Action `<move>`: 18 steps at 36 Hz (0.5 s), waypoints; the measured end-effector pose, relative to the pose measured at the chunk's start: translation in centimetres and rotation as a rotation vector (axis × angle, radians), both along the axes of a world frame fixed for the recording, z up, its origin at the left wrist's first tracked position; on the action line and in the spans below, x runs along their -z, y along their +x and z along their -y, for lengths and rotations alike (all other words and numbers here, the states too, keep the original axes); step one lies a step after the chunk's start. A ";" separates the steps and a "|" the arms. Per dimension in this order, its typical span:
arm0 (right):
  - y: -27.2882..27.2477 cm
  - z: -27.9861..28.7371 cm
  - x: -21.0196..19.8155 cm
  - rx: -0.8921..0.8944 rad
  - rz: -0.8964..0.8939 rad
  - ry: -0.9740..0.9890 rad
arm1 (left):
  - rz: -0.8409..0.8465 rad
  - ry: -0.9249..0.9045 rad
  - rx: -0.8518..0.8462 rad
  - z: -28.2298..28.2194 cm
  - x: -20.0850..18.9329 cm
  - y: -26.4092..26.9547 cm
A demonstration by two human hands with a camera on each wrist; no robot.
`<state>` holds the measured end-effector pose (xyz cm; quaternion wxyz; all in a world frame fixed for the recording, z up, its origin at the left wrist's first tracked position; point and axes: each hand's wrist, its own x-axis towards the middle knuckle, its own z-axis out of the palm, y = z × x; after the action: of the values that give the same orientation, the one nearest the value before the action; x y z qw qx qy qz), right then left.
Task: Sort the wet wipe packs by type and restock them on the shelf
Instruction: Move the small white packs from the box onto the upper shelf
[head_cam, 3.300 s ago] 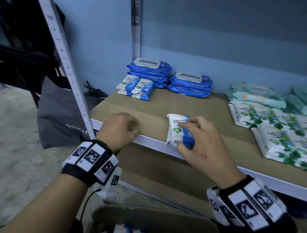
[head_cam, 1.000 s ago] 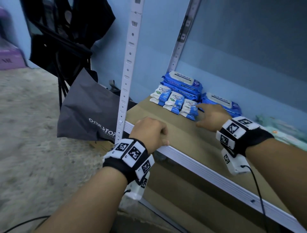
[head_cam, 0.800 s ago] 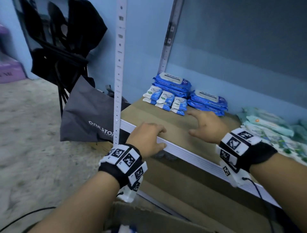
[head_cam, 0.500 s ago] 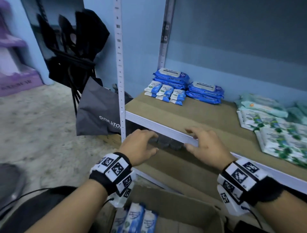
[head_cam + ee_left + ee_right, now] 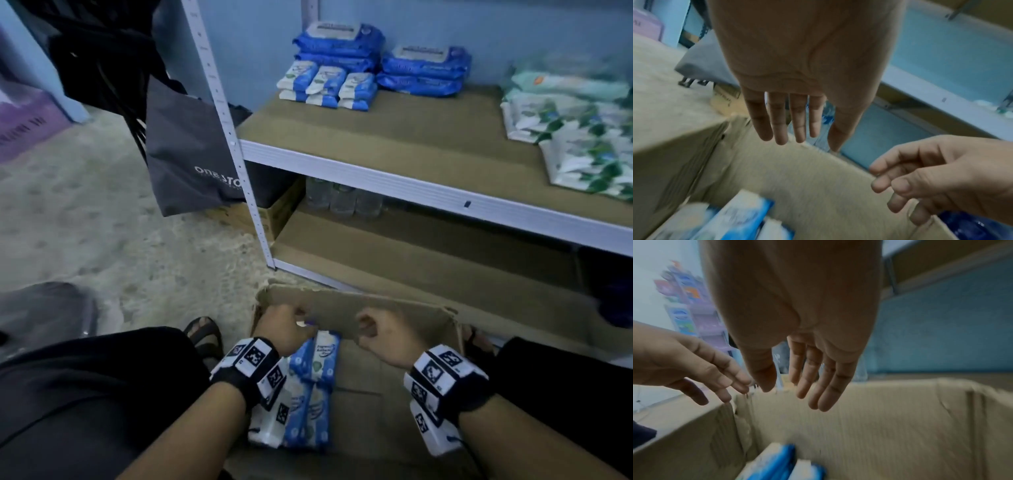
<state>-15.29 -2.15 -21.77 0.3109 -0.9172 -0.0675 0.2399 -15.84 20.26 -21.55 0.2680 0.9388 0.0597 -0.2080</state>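
Note:
Several small blue-and-white wipe packs [image 5: 313, 383] lie along the left side of an open cardboard box [image 5: 346, 308] on the floor. They also show blurred in the left wrist view [image 5: 735, 219] and the right wrist view [image 5: 774, 464]. My left hand [image 5: 298, 322] hovers over the packs, fingers straight [image 5: 797, 129], holding nothing. My right hand [image 5: 368, 329] hangs beside it over the box's empty part, fingers relaxed [image 5: 813, 386], also holding nothing. On the shelf board [image 5: 394, 137] stand small blue-and-white packs [image 5: 325, 85], large blue packs [image 5: 424, 68] and green packs [image 5: 575, 123].
A white shelf upright [image 5: 236, 164] rises left of the box, with a grey bag [image 5: 185, 154] behind it. Water bottles [image 5: 342, 198] stand on the lower board. My knees flank the box, and bare floor [image 5: 102, 222] lies to the left.
Both hands left the shelf's front edge and dropped to the box on the floor. The view tilted down. The small pack earlier near the shelf edge now lies with the small blue packs.

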 end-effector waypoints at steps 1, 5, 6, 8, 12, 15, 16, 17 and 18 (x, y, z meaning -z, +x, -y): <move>-0.3 0.1 1.3 0.013 -0.048 -0.007 | -0.039 0.007 -0.002 0.1 1.1 -0.3; -1.2 0.2 6.0 0.031 -0.195 -0.055 | -0.194 -0.014 -0.046 0.4 4.7 -1.2; -1.4 0.3 7.0 0.038 -0.220 -0.070 | -0.223 -0.014 -0.054 0.4 5.5 -1.4; -1.5 0.2 8.9 0.049 -0.280 -0.089 | -0.263 -0.032 -0.093 0.4 7.4 -1.4; -1.6 -0.2 11.9 0.031 -0.369 -0.129 | -0.300 -0.026 -0.203 0.4 10.1 -0.9; -1.2 -1.0 13.7 0.014 -0.432 -0.145 | -0.304 -0.002 -0.262 0.2 11.8 -0.2; -1.0 -1.3 14.3 0.015 -0.453 -0.151 | -0.315 0.000 -0.277 0.1 12.5 0.1; -0.7 -1.5 14.8 0.023 -0.475 -0.145 | -0.328 -0.003 -0.294 -0.1 13.1 0.3; -0.4 -1.8 15.3 0.040 -0.498 -0.133 | -0.340 -0.008 -0.312 -0.2 13.7 0.7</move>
<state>-15.65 -0.36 -37.10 0.2618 -0.8493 0.0452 0.4562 -15.17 20.42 -35.22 0.2866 0.8687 0.2476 -0.3193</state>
